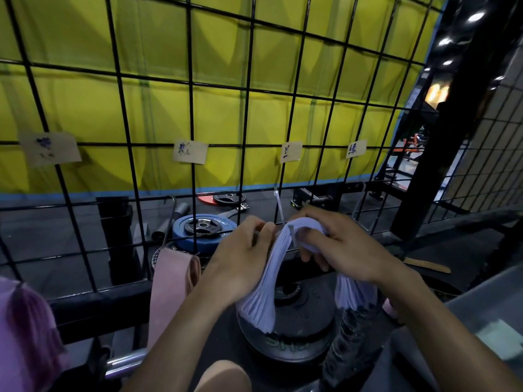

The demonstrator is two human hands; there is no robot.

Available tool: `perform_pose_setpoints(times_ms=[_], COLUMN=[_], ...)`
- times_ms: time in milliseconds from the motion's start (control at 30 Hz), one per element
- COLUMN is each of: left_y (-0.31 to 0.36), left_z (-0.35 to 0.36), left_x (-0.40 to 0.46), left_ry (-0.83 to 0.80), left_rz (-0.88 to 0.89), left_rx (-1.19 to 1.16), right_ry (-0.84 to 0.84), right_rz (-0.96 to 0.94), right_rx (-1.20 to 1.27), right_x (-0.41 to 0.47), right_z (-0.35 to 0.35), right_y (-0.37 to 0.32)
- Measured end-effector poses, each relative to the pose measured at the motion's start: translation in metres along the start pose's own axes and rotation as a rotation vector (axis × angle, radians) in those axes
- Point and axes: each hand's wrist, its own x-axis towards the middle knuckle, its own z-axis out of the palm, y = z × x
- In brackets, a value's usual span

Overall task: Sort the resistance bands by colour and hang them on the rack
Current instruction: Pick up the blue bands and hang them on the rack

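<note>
A bundle of pale blue resistance bands (271,267) is draped over a metal hook (278,205) on the black wire rack (192,108). My left hand (240,258) grips the bundle's left side, and my right hand (342,244) grips its top right, fingers curled round the folded bands. The bands' ends hang down on both sides over a black weight plate (297,335). A pink band (169,284) hangs from a hook further left. Purple bands (28,329) hang at the far left edge. Paper labels (190,152) with handwritten characters are stuck on the rack.
Behind the rack lie a blue weight plate (203,230), smaller black plates (229,198) and a yellow padded wall (226,80). A bare hook (360,205) sticks out under the rightmost label. A grey surface (481,321) lies at the lower right. My knee (223,374) shows at the bottom.
</note>
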Motion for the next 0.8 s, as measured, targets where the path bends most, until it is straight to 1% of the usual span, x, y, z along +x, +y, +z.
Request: perform_pose_setpoints(times_ms=[33,100,167,267,367,433,533,667,733,800], left_y=[-0.002,-0.002,0.001,-0.002,-0.003,-0.002,-0.007,-0.020,-0.024,-0.024], left_z=[0.000,-0.002,-0.001,0.004,0.012,0.017,0.024,0.025,0.024,0.024], left_x=[-0.002,-0.009,-0.014,-0.016,-0.016,-0.015,-0.013,-0.007,-0.004,-0.002], left_ry=[0.068,0.171,0.186,0.170,0.267,0.300,0.355,0.465,0.481,0.464], left_rz=[0.097,0.298,0.411,0.454,0.473,0.456,0.455,0.546,0.589,0.619], left_rx=[0.087,0.095,0.111,0.203,0.248,0.228,0.291,0.368,0.393,0.415], right_ry=[-0.001,0.002,0.016,0.037,0.014,0.013,0.006,0.010,0.018,0.028], right_rz=[0.010,0.016,0.007,-0.013,-0.037,-0.064,-0.107,-0.146,-0.162,-0.173], right_rx=[-0.004,-0.006,-0.006,-0.036,-0.082,-0.121,-0.172,-0.163,-0.184,-0.195], right_x=[0.000,0.001,0.002,0.004,0.003,0.001,-0.001,-0.002,-0.002,-0.003], right_z=[0.000,0.000,0.003,0.006,0.009,0.010,0.013,0.012,0.011,0.010], right_y=[-0.001,-0.004,-0.006,-0.005,-0.002,0.000,0.001,0.005,0.007,0.008])
